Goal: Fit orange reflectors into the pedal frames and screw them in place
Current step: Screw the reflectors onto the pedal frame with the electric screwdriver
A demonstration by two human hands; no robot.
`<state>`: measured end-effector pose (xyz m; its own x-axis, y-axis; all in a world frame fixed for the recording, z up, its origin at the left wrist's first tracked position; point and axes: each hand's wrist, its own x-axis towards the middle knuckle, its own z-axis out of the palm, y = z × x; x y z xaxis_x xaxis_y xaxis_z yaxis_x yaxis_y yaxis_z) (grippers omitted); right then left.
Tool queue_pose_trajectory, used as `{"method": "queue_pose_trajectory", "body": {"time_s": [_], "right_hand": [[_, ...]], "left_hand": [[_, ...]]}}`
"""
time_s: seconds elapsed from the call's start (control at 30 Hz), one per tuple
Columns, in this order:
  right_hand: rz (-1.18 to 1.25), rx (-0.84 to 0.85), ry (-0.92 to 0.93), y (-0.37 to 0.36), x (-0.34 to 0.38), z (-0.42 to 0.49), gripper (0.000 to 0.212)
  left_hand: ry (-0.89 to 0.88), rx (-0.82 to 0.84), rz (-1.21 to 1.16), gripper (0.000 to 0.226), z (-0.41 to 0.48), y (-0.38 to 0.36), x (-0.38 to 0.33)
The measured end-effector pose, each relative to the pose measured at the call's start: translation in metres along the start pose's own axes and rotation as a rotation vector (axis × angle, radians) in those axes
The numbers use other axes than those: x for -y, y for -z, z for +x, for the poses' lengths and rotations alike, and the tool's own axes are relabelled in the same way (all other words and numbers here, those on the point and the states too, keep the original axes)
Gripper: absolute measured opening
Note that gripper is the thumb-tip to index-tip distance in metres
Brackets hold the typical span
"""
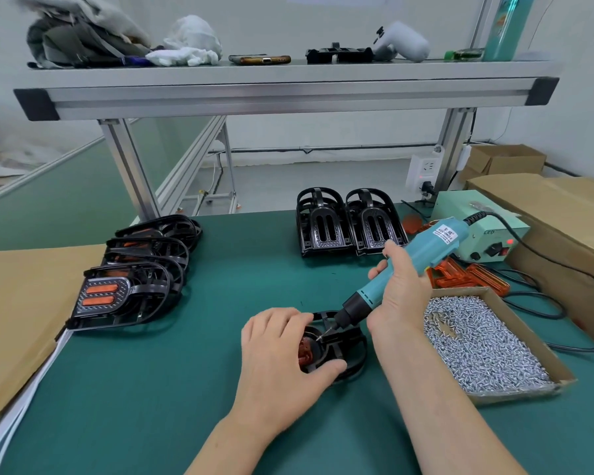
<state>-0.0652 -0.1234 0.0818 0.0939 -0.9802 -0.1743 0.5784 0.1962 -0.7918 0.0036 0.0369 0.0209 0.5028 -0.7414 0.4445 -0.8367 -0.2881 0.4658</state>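
teal driver (422, 258) in the right hand (400, 293), fingers wrapped tight round the barrel. it slants down and to the left, cord end high at the back right. the bit tip sits on a small screw (323, 334) at the frame (343, 341), which lies flat on the green mat (151, 389) toward the near edge. the left hand (282, 351) clamps that frame from the near left, thumb hooked on the near rim, fingers curled over the far side. an orange reflector (304, 353) shows inside, just beside those fingers, so it looks seated.

my read: this is the screwing step, and it all turns on the line of the bit. the screw lies just below and left of the right hand, the tool's long axis is tilted, and it may want squaring up to bite clean.

room is fair. the screw box (487, 341) sits just beside the right forearm, finished pedals (124, 296) lie well off to the left, and 2 bare frames (350, 224) stand at the back.
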Motion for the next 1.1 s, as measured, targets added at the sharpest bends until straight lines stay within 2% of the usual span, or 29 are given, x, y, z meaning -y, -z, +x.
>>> {"method": "queue_pose_trajectory", "body": {"time_s": [0.1, 0.23, 0.47, 0.8, 1.1], "right_hand": [[-0.013, 0.005, 0.039, 0.000, 0.001, 0.001, 0.022], [-0.032, 0.027, 0.094, -0.002, 0.000, 0.000, 0.022], [-0.073, 0.075, 0.223, -0.007, 0.001, -0.005, 0.021], [-0.176, 0.181, 0.262, -0.020, -0.021, -0.026, 0.019], [-0.218, 0.231, 0.297, -0.023, -0.027, -0.029, 0.023]], "left_hand": [[0.046, 0.068, 0.051, 0.080, -0.005, -0.003, 0.008], [0.087, 0.132, 0.039, 0.082, -0.007, -0.006, 0.013], [0.080, 0.116, 0.008, 0.087, -0.007, -0.007, 0.017], [0.206, 0.113, -0.125, 0.123, -0.005, -0.010, 0.017], [0.213, 0.119, -0.135, 0.123, -0.005, -0.013, 0.021]]}}
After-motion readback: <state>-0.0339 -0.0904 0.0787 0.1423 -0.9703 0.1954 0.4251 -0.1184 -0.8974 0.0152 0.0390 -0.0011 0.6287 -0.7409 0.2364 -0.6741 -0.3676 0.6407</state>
